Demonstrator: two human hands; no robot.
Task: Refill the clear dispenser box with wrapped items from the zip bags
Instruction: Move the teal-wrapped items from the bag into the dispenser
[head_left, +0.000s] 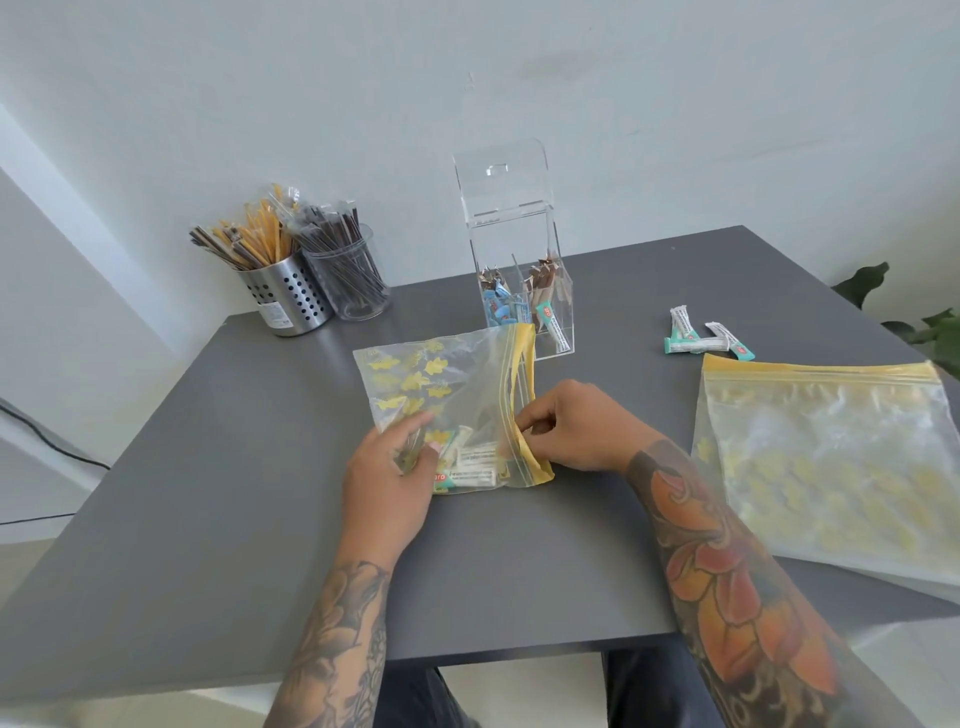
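A person seated at a grey table (260, 519) works on a small zip bag (447, 395) printed with yellow leaves, lying flat at the table's centre. The right hand (566, 431) pinches the bag's yellow zip edge between thumb and fingertips, while the left hand (389, 478) has its fingers curled over the bag's near side, pressing down on the white-and-teal wrapped sachets (467, 467) inside. Just behind the bag stands the clear dispenser box (524, 291) — lid tipped up and back, its two compartments partly stocked with blue packets on the left and brown-topped sticks on the right. A few loose sachets (701, 338) lie on the table to the right of the box. Nearer the right edge rests a larger zip bag (831, 457), zip closed, its cloudy contents hard to make out. At the far left corner, a perforated steel cup (285, 301) and a clear cup (358, 280) — touching side by side — hold wrapped stirrers.
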